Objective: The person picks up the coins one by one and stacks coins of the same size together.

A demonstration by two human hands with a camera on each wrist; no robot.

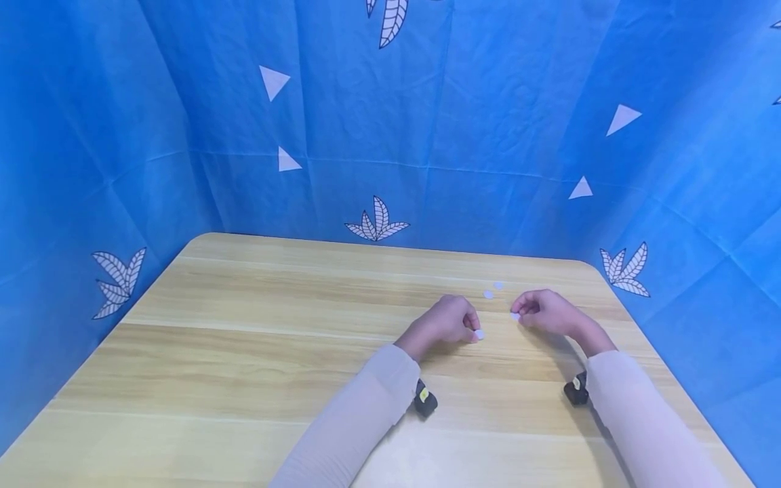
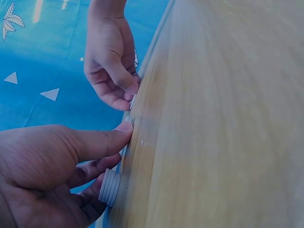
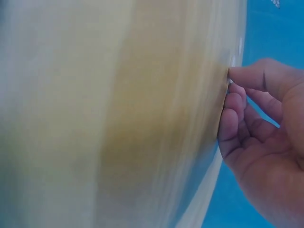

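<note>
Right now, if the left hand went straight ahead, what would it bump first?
Probably the white stack just ahead of it; then perhaps the white disc at the right hand. Depth is unclear.

Pale sleeves (image 1: 356, 410), black wrist cameras (image 1: 426, 402) (one yellow-marked).

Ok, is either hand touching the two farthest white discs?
No, both discs lie on the table, clear of the left hand and right hand.
</note>
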